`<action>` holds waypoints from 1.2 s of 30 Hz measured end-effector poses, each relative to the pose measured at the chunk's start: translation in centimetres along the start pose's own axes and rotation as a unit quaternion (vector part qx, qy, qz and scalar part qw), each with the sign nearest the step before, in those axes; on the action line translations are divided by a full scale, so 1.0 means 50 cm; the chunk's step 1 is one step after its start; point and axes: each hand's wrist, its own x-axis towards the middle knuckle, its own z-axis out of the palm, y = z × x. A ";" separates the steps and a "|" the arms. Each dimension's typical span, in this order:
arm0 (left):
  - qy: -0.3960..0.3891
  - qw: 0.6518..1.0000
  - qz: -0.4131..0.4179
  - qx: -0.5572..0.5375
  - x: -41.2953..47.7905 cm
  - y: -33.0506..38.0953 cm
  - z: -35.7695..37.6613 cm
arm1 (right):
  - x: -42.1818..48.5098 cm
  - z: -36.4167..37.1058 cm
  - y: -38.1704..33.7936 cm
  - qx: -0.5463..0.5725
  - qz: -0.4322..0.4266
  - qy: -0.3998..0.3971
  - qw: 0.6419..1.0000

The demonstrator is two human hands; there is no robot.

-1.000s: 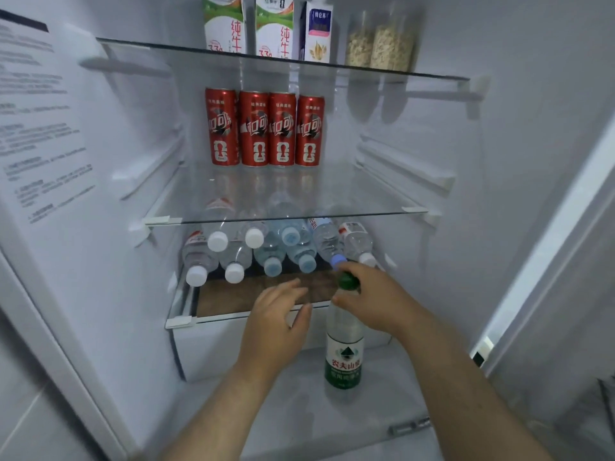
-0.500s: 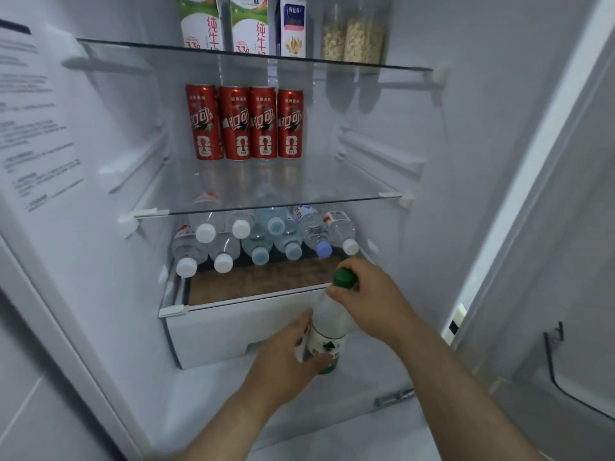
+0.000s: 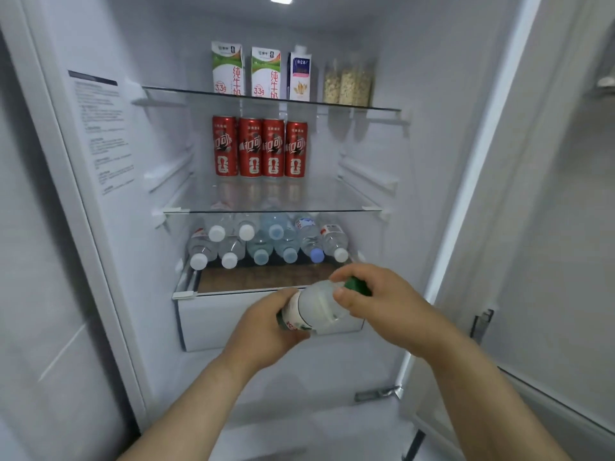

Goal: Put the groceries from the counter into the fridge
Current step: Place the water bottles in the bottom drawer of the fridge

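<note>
A clear water bottle (image 3: 319, 306) with a green cap and green label is tilted almost flat in front of the open fridge, cap to the right. My left hand (image 3: 263, 331) grips its lower, labelled end from below. My right hand (image 3: 382, 301) holds it round the neck and green cap. The bottle hangs in front of the white drawer (image 3: 213, 321), just below the shelf where several water bottles (image 3: 266, 242) lie stacked with caps facing out.
Several red cans (image 3: 259, 148) stand on the middle glass shelf (image 3: 273, 211). Two milk cartons (image 3: 246, 73), a white carton (image 3: 299, 78) and jars of grain (image 3: 347, 83) fill the top shelf. The fridge door (image 3: 549, 227) stands open at right.
The bottle went from upright on the fridge floor to lifted and tipped sideways. My left hand took hold of its lower end. The camera pulled back and up.
</note>
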 end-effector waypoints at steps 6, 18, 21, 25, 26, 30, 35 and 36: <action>0.017 0.996 0.058 0.062 0.016 0.034 -0.015 | -0.042 -0.016 -0.012 0.018 0.058 -0.049 0.997; 0.058 0.984 0.077 0.150 0.098 0.030 -0.013 | -0.026 0.017 0.019 0.081 0.037 0.143 0.986; 0.049 0.986 0.055 0.151 0.126 0.015 -0.019 | -0.001 0.039 0.037 0.098 0.042 0.190 0.976; 0.064 0.983 0.052 0.166 0.155 -0.016 -0.042 | 0.042 0.067 0.061 0.120 0.043 0.253 0.959; 0.077 0.981 0.050 0.172 0.165 -0.027 -0.050 | 0.052 0.070 0.066 0.129 0.043 0.270 0.953; 0.130 0.967 0.086 0.202 0.228 -0.064 -0.079 | 0.093 0.080 0.084 0.124 0.040 0.316 0.940; 0.094 0.940 0.094 0.315 0.308 -0.087 -0.092 | 0.163 0.095 0.097 0.128 0.019 0.330 0.935; 0.077 0.932 0.076 0.347 0.318 -0.097 -0.091 | 0.181 0.101 0.100 0.120 0.022 0.327 0.937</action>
